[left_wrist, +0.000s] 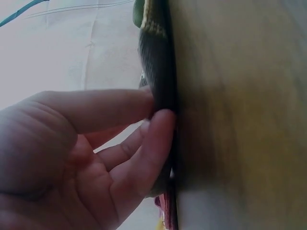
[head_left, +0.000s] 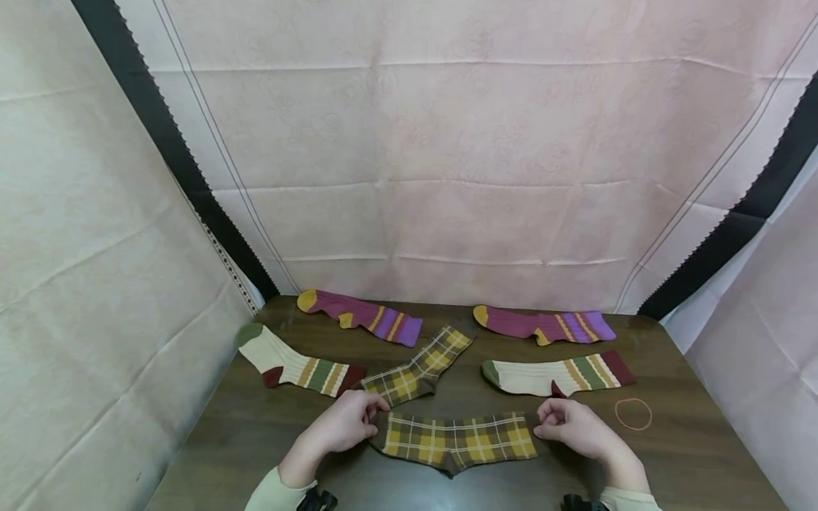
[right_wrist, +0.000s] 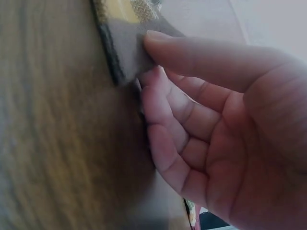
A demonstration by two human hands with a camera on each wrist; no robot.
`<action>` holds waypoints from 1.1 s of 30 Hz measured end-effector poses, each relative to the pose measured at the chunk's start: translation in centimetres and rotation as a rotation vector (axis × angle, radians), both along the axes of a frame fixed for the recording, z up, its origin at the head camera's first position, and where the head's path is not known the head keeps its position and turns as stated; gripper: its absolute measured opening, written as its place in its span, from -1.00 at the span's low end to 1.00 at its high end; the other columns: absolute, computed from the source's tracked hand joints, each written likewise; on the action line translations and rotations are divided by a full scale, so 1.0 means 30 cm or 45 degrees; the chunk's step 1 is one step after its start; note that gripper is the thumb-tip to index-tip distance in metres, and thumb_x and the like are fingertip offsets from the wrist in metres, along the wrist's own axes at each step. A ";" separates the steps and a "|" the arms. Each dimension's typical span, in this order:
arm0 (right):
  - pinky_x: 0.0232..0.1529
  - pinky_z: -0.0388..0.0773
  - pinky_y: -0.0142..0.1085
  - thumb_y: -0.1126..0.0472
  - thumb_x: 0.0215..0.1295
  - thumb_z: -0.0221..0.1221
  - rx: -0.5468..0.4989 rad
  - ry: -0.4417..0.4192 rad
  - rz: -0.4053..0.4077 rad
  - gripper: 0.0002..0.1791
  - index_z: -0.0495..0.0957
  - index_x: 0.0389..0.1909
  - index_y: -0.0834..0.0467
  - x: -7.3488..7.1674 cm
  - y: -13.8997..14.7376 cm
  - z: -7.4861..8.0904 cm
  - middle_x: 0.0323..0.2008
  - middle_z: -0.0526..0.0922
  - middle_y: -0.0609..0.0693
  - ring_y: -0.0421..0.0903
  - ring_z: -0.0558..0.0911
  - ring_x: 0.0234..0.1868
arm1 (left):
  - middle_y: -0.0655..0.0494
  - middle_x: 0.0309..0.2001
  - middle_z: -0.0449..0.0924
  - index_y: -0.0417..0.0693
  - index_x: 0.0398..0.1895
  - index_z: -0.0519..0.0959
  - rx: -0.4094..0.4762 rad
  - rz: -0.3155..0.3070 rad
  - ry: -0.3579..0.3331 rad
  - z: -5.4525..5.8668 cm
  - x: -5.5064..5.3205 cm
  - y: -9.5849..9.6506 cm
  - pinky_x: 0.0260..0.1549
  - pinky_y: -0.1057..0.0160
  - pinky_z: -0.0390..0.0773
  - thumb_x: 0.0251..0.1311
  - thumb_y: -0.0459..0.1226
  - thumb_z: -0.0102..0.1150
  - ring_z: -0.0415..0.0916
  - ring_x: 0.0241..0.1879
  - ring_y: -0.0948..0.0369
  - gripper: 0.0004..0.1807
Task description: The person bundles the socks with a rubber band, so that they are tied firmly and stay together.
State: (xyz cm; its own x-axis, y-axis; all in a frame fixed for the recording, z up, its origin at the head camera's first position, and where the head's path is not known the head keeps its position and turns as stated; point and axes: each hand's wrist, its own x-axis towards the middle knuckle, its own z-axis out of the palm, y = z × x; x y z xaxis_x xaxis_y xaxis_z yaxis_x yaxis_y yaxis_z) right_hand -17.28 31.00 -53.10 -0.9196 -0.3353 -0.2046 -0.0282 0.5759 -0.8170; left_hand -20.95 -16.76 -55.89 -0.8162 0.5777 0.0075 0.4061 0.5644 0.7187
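Note:
A yellow and dark brown plaid sock (head_left: 460, 441) lies crosswise near the front of the table, its heel pointing toward me. My left hand (head_left: 348, 422) pinches the sock's dark left end between thumb and finger. In the left wrist view, that dark end (left_wrist: 160, 67) passes between the fingertips close to the tabletop. At the other side, my right hand (head_left: 580, 427) pinches the dark right end; the right wrist view shows the thumb on this dark band (right_wrist: 127, 52). Just beyond the left hand lies a second plaid sock (head_left: 418, 369), set diagonally.
Cream socks with green toes and striped cuffs lie left (head_left: 294, 362) and right (head_left: 543, 376). Two purple socks with yellow toes, left (head_left: 361, 316) and right (head_left: 540, 324), lie along the back edge. A rubber band (head_left: 634, 414) rests right of the right hand. Pale cloth walls (head_left: 447, 227) surround the table.

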 end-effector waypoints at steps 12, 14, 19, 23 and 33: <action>-0.35 0.48 -0.34 0.31 0.31 0.43 -0.123 -0.061 0.098 -0.72 0.57 -0.08 0.30 -0.012 0.002 -0.013 -0.40 0.68 0.03 -0.18 0.58 -0.40 | 0.11 -0.36 0.52 -0.13 0.02 0.70 -0.108 0.200 0.015 0.121 0.038 0.033 -0.32 0.22 0.48 0.18 -0.58 0.43 0.40 -0.40 0.29 -0.63; -0.35 0.48 -0.35 0.32 0.30 0.43 -0.128 -0.066 0.099 -0.72 0.57 -0.09 0.31 -0.012 0.000 -0.013 -0.41 0.68 0.02 -0.19 0.58 -0.41 | 0.11 -0.36 0.52 -0.14 0.02 0.70 -0.102 0.202 0.006 0.121 0.038 0.032 -0.31 0.22 0.48 0.18 -0.58 0.42 0.40 -0.40 0.28 -0.63; -0.38 0.46 -0.36 0.36 0.32 0.41 -0.161 -0.096 0.098 -0.75 0.56 -0.10 0.35 -0.005 0.001 -0.014 -0.42 0.67 0.00 -0.21 0.56 -0.42 | 0.10 -0.35 0.52 -0.15 0.02 0.70 -0.077 0.200 -0.022 0.118 0.043 0.029 -0.33 0.21 0.48 0.18 -0.58 0.42 0.41 -0.39 0.26 -0.64; -0.38 0.46 -0.36 0.38 0.32 0.39 -0.179 -0.096 0.100 -0.76 0.56 -0.12 0.38 -0.006 0.002 -0.016 -0.42 0.67 0.03 -0.22 0.55 -0.42 | 0.08 -0.35 0.52 -0.16 0.05 0.68 -0.055 0.207 -0.042 0.120 0.045 0.026 -0.33 0.23 0.48 0.19 -0.58 0.42 0.41 -0.40 0.26 -0.62; -0.34 0.50 -0.34 0.32 0.33 0.43 -0.150 -0.088 0.103 -0.73 0.57 -0.10 0.33 -0.012 0.009 -0.016 -0.38 0.69 0.04 -0.18 0.60 -0.38 | 0.09 -0.34 0.52 -0.17 0.10 0.66 -0.054 0.211 -0.070 0.108 0.037 0.023 -0.34 0.22 0.49 0.22 -0.57 0.41 0.43 -0.41 0.25 -0.61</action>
State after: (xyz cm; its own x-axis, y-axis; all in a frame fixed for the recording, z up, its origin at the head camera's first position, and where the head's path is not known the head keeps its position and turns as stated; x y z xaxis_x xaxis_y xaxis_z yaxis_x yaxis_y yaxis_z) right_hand -17.65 31.27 -53.57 -0.8738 -0.4328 -0.2216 -0.0116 0.4742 -0.8803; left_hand -19.83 -16.07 -52.65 -0.8988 0.4341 -0.0615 0.2656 0.6507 0.7114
